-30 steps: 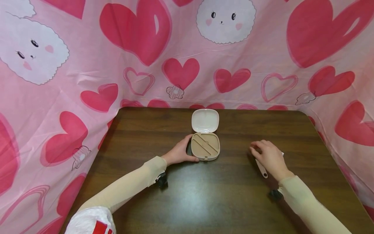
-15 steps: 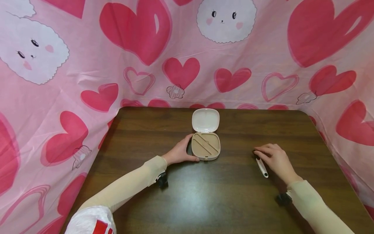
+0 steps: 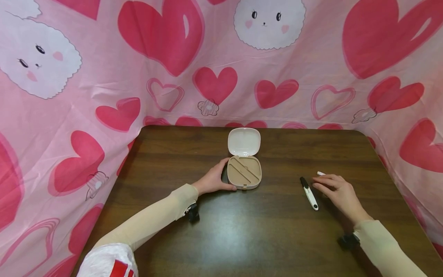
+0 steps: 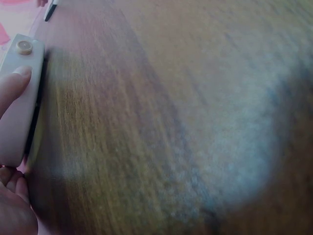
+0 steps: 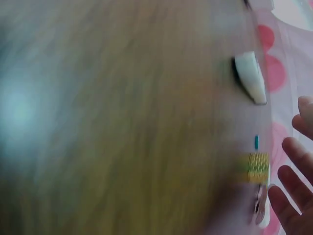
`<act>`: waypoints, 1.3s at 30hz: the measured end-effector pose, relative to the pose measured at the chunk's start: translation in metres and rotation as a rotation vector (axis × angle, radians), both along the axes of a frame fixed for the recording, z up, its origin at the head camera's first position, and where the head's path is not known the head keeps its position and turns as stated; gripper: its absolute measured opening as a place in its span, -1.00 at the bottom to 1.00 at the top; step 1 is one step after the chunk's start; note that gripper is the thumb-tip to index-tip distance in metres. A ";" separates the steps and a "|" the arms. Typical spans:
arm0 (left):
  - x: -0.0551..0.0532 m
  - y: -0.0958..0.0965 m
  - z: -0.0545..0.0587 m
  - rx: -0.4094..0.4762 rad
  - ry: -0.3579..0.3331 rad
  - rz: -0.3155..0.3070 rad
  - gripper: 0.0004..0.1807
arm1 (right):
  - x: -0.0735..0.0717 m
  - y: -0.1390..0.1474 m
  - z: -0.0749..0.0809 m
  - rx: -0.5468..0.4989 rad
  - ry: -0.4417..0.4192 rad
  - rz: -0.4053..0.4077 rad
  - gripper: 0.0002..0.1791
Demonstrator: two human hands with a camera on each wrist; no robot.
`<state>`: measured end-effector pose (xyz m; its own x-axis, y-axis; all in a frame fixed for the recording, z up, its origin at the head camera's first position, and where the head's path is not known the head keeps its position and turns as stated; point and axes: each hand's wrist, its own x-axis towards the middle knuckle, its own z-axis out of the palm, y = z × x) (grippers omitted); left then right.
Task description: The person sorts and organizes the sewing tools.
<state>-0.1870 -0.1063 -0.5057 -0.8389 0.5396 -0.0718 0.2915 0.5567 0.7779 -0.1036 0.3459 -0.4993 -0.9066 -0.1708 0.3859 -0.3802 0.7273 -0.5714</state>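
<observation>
A white hinged box stands with its lid raised at the back; a beige insert with two diagonal ridges fills its base. My left hand grips the box's left side, its thumb on the front wall near the round catch. My right hand hovers right of a slim black-and-white tool lying on the table. A small white item shows just beyond its fingers. In the right wrist view the fingers are spread, near a gold patterned piece and a blurred white-and-metal thing.
The dark wooden table reaches back to a pink heart-patterned cloth hung behind and at both sides. In the right wrist view a tiny teal piece lies near the gold one.
My right hand has drawn back to the right, uncovering the black-and-white tool, which now lies fully visible. The left hand and the box stay where they were.
</observation>
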 end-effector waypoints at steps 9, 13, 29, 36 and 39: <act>0.001 -0.001 0.001 -0.002 -0.009 0.006 0.23 | 0.009 0.013 -0.005 0.097 -0.036 0.002 -0.61; 0.002 0.000 0.001 -0.003 -0.017 0.006 0.23 | 0.009 0.015 -0.006 0.113 -0.033 -0.001 -0.62; 0.002 0.001 0.004 0.001 -0.016 -0.004 0.23 | 0.010 0.011 -0.007 0.140 -0.001 -0.040 -0.69; 0.000 0.000 0.002 0.002 -0.014 0.003 0.23 | 0.007 0.011 -0.008 0.137 -0.032 -0.068 -0.74; -0.001 0.000 0.001 -0.003 -0.009 0.003 0.23 | 0.006 0.010 -0.006 0.142 -0.061 -0.073 -0.73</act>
